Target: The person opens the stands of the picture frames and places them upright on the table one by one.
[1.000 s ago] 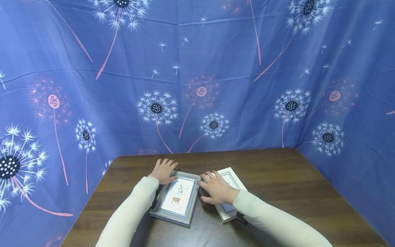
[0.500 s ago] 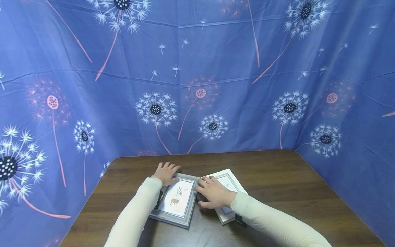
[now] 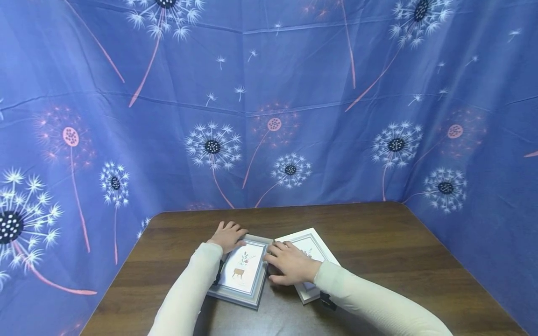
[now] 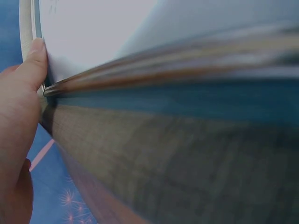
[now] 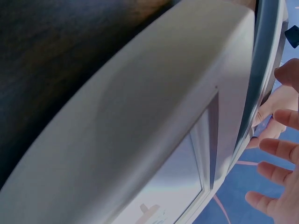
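Observation:
Two picture frames lie side by side on the table. In the head view, the grey picture frame (image 3: 241, 275) shows a plant print. My left hand (image 3: 228, 236) holds it at its far left corner. The left wrist view shows the thumb (image 4: 37, 58) on the frame's face edge, with other fingers behind. My right hand (image 3: 292, 265) hovers over the white picture frame (image 3: 323, 245), covering part of its print. Its fingers are spread and point at the grey frame's right edge. In the right wrist view those fingers (image 5: 275, 172) appear apart from both frames.
The brown wooden table (image 3: 378, 261) extends to both sides and behind the frames. A blue curtain (image 3: 336, 140) with dandelion prints hangs along its back and sides. The two frames nearly meet at their far corners.
My left hand has shifted slightly right along the grey frame's far edge. My right hand has slid a little left and nearer, showing more of the white frame. Both frames stay roughly in place.

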The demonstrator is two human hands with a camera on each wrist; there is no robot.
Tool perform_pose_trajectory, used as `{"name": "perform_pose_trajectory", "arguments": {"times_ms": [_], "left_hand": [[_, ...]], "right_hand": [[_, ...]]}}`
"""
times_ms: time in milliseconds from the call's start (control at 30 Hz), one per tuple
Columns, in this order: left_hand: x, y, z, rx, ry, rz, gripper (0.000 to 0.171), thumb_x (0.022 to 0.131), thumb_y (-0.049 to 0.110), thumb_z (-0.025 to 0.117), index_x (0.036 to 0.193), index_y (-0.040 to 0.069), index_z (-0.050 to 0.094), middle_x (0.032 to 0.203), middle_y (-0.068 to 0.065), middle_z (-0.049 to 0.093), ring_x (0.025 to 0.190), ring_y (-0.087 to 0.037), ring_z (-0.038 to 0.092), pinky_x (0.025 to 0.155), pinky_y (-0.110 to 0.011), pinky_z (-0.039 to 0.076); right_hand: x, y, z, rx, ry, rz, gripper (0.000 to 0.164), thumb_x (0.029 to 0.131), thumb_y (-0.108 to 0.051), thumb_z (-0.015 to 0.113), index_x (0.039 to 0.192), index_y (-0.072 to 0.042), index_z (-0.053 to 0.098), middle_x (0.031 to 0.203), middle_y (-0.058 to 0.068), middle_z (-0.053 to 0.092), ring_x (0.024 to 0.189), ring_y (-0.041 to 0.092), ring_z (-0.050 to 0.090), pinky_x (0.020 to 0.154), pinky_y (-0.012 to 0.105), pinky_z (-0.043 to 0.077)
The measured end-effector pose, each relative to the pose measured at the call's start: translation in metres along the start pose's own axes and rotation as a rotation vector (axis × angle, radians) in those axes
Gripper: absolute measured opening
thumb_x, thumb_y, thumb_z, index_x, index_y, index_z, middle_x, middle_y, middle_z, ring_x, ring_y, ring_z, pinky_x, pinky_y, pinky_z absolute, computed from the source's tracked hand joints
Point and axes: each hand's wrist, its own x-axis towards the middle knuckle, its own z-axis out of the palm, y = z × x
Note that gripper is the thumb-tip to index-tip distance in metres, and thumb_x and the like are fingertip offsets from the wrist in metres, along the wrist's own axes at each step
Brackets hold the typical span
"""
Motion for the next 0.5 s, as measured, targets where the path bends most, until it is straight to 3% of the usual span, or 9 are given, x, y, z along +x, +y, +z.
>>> {"name": "perform_pose_trajectory", "arguments": {"times_ms": [300, 500], "left_hand": [[0.0036, 0.0032, 0.0012, 0.057, 0.054, 0.01, 0.038, 0.093, 0.045, 0.06, 0.124, 0.022, 0.064, 0.124, 0.0, 0.062, 0.125, -0.024, 0.047, 0.106, -0.054, 0.03], [0.0022, 0.0017, 0.0017, 0.043, 0.085, 0.014, 0.034, 0.092, 0.043, 0.062, 0.119, 0.022, 0.065, 0.119, 0.002, 0.064, 0.119, -0.024, 0.048, 0.102, -0.053, 0.032]], "right_hand": [[-0.002, -0.0006, 0.0017, 0.039, 0.003, 0.014, 0.051, 0.091, -0.049, 0.06, 0.133, -0.019, 0.058, 0.13, 0.004, 0.055, 0.123, 0.023, 0.049, 0.098, 0.041, 0.042], [-0.0039, 0.0006, 0.0024, 0.059, 0.036, 0.021, 0.05, 0.091, -0.049, 0.06, 0.132, -0.019, 0.059, 0.13, 0.004, 0.056, 0.121, 0.022, 0.05, 0.098, 0.041, 0.043]]}}
